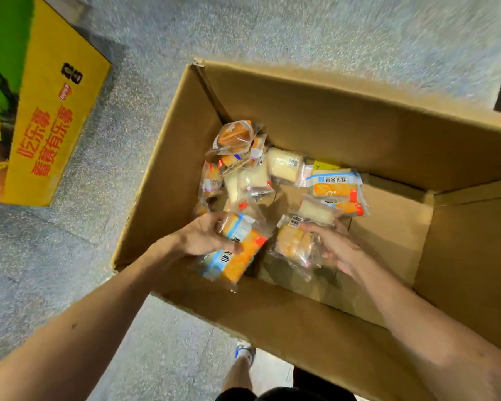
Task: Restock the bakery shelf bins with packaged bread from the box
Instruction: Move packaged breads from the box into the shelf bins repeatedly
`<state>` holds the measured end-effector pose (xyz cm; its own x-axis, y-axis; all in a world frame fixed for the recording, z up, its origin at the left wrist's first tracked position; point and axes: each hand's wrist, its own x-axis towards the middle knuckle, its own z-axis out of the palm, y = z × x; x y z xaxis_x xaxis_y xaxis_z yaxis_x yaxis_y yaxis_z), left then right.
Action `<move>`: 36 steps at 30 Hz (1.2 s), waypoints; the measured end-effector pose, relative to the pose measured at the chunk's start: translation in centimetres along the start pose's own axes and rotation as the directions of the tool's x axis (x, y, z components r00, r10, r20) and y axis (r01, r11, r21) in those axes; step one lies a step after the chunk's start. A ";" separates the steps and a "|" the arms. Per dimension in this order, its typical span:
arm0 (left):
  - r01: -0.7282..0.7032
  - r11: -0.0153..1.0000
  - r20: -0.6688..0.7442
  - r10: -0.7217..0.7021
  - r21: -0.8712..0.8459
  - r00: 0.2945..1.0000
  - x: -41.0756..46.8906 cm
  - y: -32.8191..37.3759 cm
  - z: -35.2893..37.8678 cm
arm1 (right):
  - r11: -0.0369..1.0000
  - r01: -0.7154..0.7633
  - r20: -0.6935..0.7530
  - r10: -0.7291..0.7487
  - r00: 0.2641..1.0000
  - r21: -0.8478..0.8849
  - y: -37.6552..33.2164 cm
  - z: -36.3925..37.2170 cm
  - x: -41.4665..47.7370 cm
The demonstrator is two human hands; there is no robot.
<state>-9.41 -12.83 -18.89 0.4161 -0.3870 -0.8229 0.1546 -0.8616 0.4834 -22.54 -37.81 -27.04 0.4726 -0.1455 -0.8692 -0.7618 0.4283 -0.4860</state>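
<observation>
Fingers [214, 219] of the left hand [203, 235] curl round orange-and-blue bread packs [240, 256] inside the cardboard box [272, 316], while the right hand [339, 250] grips a clear bread pack [292, 244] just beside them, thumb on top.

Single head-worn wide-angle view. Camera sat above the near wall of the cardboard box [272, 314] and looked steeply down and forward into its open top. Box filled centre and right of frame, set diagonally, its right side cut by the edge. Close range: print on bread packets [334, 185] on the box bottom partly legible. Left hand [203, 235] and right hand [339, 250] sat inside the box, forearms spanning from the bottom corners. Speckled floor [301, 30] beyond the box, yellow carton [55, 117] well left of it, wearer's shoe [245, 353] just below its near wall.
</observation>
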 end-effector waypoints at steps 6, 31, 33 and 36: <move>-0.071 0.890 0.086 0.123 -0.451 0.989 -5.8 3.8 -0.6 | 0.983 0.162 -0.062 -0.158 0.986 0.081 -1.1 1.5 -9.3; -0.659 0.695 0.616 0.661 -0.286 0.430 -38.9 23.2 25.5 | 0.305 0.866 -0.797 -0.355 0.489 0.396 14.8 -2.1 -57.9; -0.709 0.658 0.687 0.638 -0.253 0.347 -42.3 23.4 29.6 | 0.293 0.897 -0.853 -0.314 0.417 0.331 17.9 -3.0 -61.6; -0.777 0.589 0.753 0.609 -0.221 0.248 -47.0 22.8 35.7 | 0.236 0.937 -0.895 -0.306 0.324 0.258 22.8 -4.4 -66.6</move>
<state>-57.44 -26.03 20.20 -0.4773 -0.8683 -0.1348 -0.0346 -0.1347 0.9903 -73.34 -22.31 19.37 -0.0101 -0.9767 -0.2144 0.3769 0.1949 -0.9055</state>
